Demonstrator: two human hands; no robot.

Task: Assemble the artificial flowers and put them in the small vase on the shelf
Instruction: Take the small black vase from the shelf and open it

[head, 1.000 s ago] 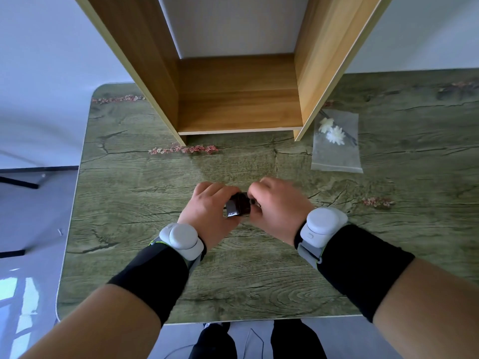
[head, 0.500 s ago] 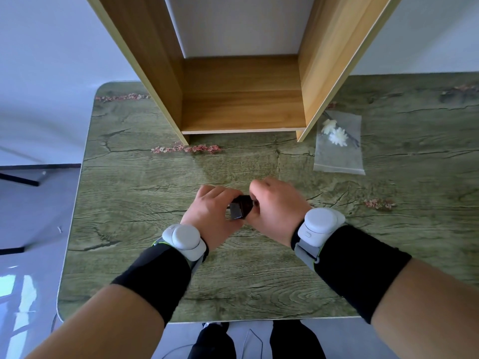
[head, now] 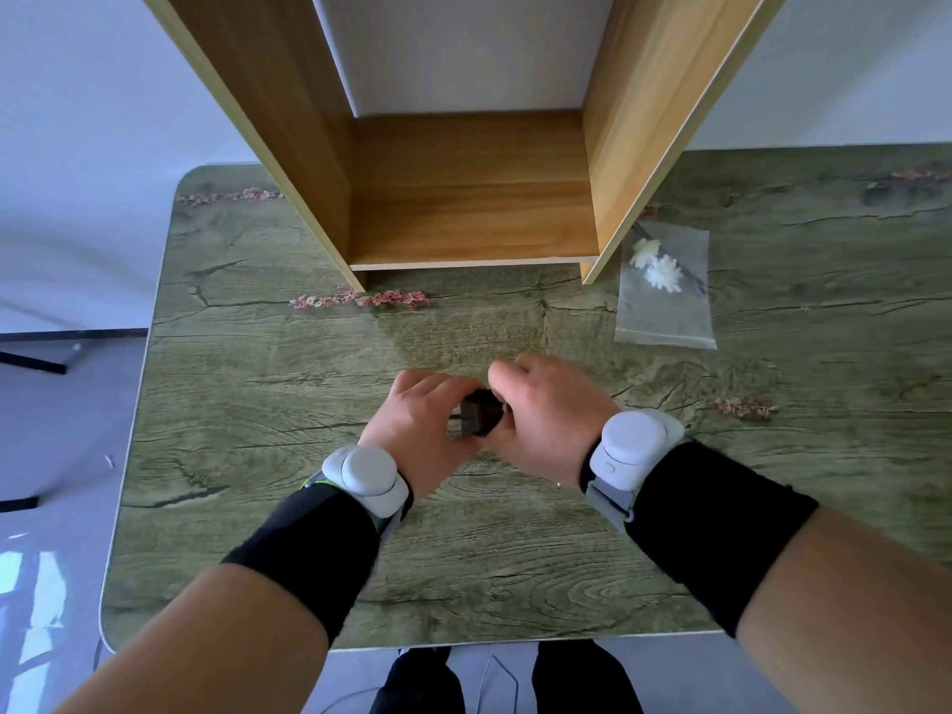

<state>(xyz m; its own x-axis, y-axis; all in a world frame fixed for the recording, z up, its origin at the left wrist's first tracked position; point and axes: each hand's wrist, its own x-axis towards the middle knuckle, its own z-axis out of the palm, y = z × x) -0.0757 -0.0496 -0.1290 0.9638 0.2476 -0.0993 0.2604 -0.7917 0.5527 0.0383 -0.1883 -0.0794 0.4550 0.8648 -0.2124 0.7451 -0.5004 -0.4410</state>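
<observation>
Under right hand [head: 546,420], dark vase [head: 481,412] apparently stays put.

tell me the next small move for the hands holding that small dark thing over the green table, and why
Probably keep the small dark glossy object in the left hand and free the right hand to reach for the clear plastic bag of white artificial flowers on the green wood-grain table. Both hands grip the object, and the flowers lie untouched.
</observation>
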